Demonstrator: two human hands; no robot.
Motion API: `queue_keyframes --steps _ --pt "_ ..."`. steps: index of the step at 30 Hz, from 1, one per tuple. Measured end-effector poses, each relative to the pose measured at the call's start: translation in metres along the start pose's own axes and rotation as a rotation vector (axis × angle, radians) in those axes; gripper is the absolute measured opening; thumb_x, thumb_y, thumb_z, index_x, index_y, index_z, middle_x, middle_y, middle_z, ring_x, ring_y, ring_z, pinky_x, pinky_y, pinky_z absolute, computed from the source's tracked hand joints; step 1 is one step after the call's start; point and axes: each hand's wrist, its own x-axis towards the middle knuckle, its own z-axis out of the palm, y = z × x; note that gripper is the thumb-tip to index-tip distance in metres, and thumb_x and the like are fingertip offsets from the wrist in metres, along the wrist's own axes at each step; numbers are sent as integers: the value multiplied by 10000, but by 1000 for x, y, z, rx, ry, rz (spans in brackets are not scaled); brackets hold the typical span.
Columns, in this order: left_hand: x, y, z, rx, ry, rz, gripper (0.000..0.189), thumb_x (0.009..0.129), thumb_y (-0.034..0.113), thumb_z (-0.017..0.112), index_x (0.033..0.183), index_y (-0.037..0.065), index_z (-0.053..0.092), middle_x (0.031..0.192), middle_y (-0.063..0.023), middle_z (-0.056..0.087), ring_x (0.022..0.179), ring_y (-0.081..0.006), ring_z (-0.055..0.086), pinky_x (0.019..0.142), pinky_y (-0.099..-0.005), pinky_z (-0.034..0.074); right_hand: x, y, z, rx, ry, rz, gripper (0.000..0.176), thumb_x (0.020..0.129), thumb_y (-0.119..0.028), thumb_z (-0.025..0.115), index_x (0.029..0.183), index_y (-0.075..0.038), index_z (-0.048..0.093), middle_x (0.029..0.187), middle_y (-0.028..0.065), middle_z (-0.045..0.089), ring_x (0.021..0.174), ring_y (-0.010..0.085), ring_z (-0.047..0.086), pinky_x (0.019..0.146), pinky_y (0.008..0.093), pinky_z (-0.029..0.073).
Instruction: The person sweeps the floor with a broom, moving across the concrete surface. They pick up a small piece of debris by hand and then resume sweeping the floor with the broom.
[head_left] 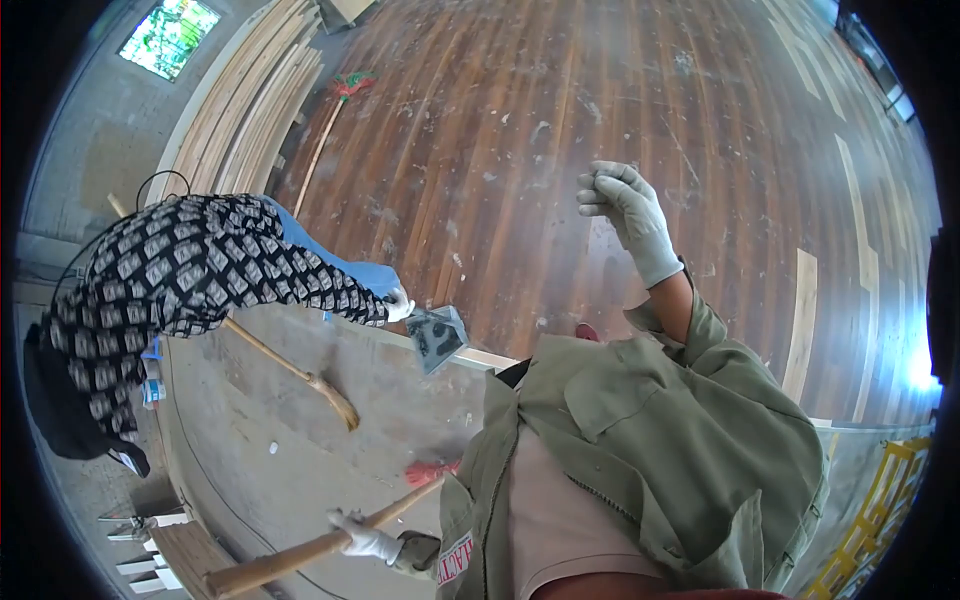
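Observation:
My left hand (pixel 365 537), in a pale work glove, is wrapped round a long wooden pole (pixel 290 565). One blunt end comes close to the camera at lower left; the other disappears behind my jacket. Something red and frayed (pixel 430 471) shows beside that far end; whether it belongs to the pole I cannot tell. My right hand (pixel 628 215), also gloved, is raised over the dark plank floor (pixel 500 190). Its fingers are loosely bent with gaps between the tips, and nothing shows in them.
At left a person (pixel 210 265) bends over with a grey dustpan (pixel 437 338) and a straw broom (pixel 340 400). A red-and-green-headed broom (pixel 350 85) lies near stacked boards (pixel 245 90). A yellow ladder-like frame (pixel 870 520) stands lower right. A pale strip (pixel 485 357) edges the planks beside concrete.

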Motion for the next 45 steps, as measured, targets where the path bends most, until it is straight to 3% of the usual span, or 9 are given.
queue_keyframes --steps 4,7,12,22,30,34,37,43,45 --pt "-43 -4 58 4 -117 -24 258 786 206 671 767 -24 556 550 -29 482 453 -98 425 426 -249 350 51 -25 -16 1 32 19 219 865 -94 513 1059 6 518 977 130 588 803 188 606 697 315 515" --pt "-58 -16 94 12 -375 14 211 805 167 635 734 -7 540 539 -35 494 456 -93 438 434 -251 358 84 -21 -26 -36 42 23 199 863 -107 524 1032 -2 533 948 111 589 784 172 596 684 301 507" --pt "-68 -28 175 8 -369 8 185 805 150 621 739 -2 539 517 -34 498 441 -93 444 422 -259 355 142 9 -32 -77 60 39 194 859 -117 545 1021 -10 545 894 76 574 748 138 573 637 257 488" --pt "-93 -138 356 158 -596 -8 168 749 136 673 664 1 618 552 -13 551 469 -73 486 439 -257 394 284 79 -11 -51 58 -48 202 845 -87 560 1031 -11 544 825 55 572 692 127 567 582 244 486" --pt "-89 -164 458 120 -527 -220 151 730 136 699 715 -2 638 574 -4 565 509 -62 504 479 -248 420 410 147 -12 22 45 25 190 830 -59 568 1014 -21 541 866 90 598 774 194 610 612 247 502" --pt "-110 -184 507 252 -370 -181 160 725 146 706 719 3 635 580 -6 570 509 -63 504 483 -248 424 505 161 -40 89 56 43 203 814 -60 590 1010 -34 542 889 102 606 809 219 619 639 263 517" --pt "-129 -168 567 325 -248 -178 177 722 160 709 755 4 633 590 -12 574 530 -73 515 500 -258 433 602 160 -33 98 66 19 175 812 -69 603 975 -29 554 867 86 615 769 197 624 644 278 531" --pt "-182 -145 695 484 -47 -211 268 695 221 731 822 11 623 632 -37 608 593 -100 561 548 -284 456 805 176 36 63 -209 98 199 818 -73 600 1004 -20 555 847 67 609 718 151 603 585 231 496" --pt "-204 -155 733 562 -188 -273 318 677 266 739 842 23 617 668 -63 627 624 -131 590 574 -299 465 868 181 67 -17 -368 119 209 824 -69 592 1022 -12 554 838 60 604 687 123 585 547 208 468"
